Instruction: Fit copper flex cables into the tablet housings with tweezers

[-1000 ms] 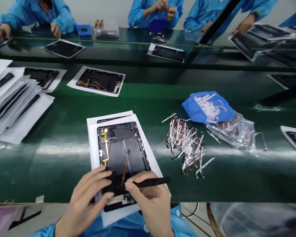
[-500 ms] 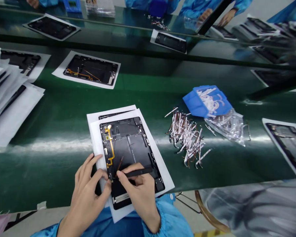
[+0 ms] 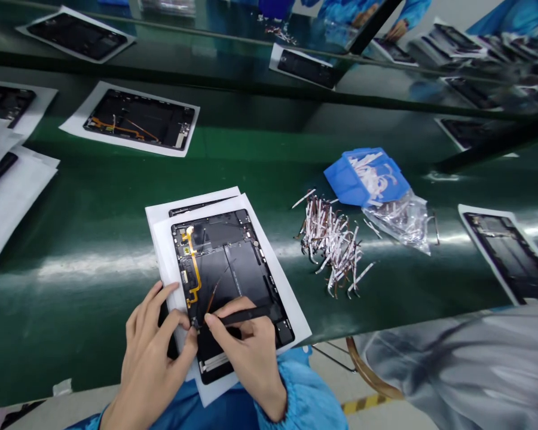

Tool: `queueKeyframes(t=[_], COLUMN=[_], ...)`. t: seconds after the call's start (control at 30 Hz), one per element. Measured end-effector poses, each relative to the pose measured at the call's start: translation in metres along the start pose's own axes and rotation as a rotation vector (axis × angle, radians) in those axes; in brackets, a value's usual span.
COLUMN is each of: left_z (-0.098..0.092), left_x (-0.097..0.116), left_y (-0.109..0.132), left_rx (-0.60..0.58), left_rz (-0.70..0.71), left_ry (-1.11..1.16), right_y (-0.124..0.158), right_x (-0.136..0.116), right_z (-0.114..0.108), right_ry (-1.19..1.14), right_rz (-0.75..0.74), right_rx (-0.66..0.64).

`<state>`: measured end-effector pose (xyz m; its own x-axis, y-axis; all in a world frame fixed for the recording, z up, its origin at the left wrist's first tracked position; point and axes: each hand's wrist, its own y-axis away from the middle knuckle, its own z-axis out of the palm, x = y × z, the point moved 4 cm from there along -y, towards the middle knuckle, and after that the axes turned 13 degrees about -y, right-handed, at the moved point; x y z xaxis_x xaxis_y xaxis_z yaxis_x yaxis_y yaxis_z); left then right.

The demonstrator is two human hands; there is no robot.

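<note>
A black tablet housing [image 3: 255, 275] lies on white paper sheets [image 3: 287, 286] at the bench edge before me. An orange flex cable [image 3: 194, 263] runs along its left side. My left hand [image 3: 155, 346] rests at the housing's lower left edge, thumb and forefinger closed together there, other fingers bent over the paper. In my right hand [image 3: 251, 352] are black tweezers [image 3: 246, 315], held low over the housing, their tips hidden by my fingers. A thin brown strip [image 3: 212, 297] sticks up beside my right fingertips; its lower end is hidden.
To the right lie a pile of small flex strips [image 3: 332, 242], a blue bin [image 3: 367, 176] and a clear plastic bag [image 3: 401, 221]. Other housings sit on paper, one at back left [image 3: 138, 122], one at right [image 3: 511, 257]. Stacked paper sheets [image 3: 13, 197] stand at far left.
The whole view has shifted, so the bench things appear further left. Both hands stay at the same spot on the housing; the brown strip tilts slightly differently.
</note>
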<state>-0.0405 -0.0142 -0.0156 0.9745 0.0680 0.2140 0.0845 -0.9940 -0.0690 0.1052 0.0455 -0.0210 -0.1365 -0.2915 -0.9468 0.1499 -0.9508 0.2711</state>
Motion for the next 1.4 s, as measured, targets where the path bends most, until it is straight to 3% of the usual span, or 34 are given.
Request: queueKeyframes(t=[0.73, 0.93, 1.07, 1.2, 1.3, 1.4], left_z=[0.008, 0.006, -0.002, -0.011, -0.014, -0.015], left_x=[0.0, -0.002, -0.006, -0.017, -0.026, -0.032], left_y=[0.003, 0.004, 0.01, 0.026, 0.038, 0.044], left_rx=[-0.052, -0.039, -0.086, -0.049, -0.098, -0.149], left_rz=[0.054, -0.06, -0.008, 0.054, 0.074, 0.051], left_ry=[-0.065, 0.034, 0.138, 0.281, 0.406, 0.391], right_y=[-0.002, -0.001, 0.006, 0.013, 0.017, 0.018], right_x=[0.002, -0.002, -0.02, -0.031, -0.023, -0.012], right_z=[0.0, 0.002, -0.001, -0.006, 0.009, 0.021], right_ry=[0.005, -0.136, -0.221, 0.212, 0.661, 0.904], right_rz=[0.028, 0.073, -0.075, -0.242, -0.295, -0.302], right_rx=[-0.03, -0.055, -0.165, -0.11, -0.255, -0.319])
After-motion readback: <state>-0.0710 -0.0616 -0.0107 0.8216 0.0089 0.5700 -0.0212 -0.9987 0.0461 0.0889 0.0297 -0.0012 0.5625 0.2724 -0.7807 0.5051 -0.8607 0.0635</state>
